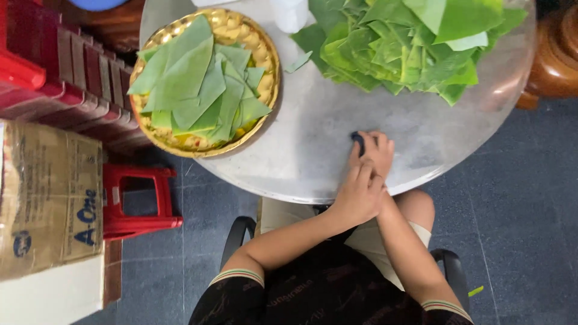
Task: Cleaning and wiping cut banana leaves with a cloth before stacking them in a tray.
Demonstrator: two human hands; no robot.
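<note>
Right at the near edge of the round grey table (301,150), the two hands sit together. The right hand (378,153) lies on the table with its fingers curled around a small dark thing (357,141). Only a little bit of that thing shows, dark and rounded, peeking out by the fingertips, so its shape is hard to tell. The left hand (358,195) rests on top of the right hand, fingers bent and holding nothing of its own. Farther up the table is a big pile of green leaves (409,45), cut into flat pieces. To the left sits a round gold tray (268,57) with more cut green leaf pieces (198,90) laid inside. Beside the table stands a red plastic stool (138,201), and near it a brown cardboard box (48,198).
</note>
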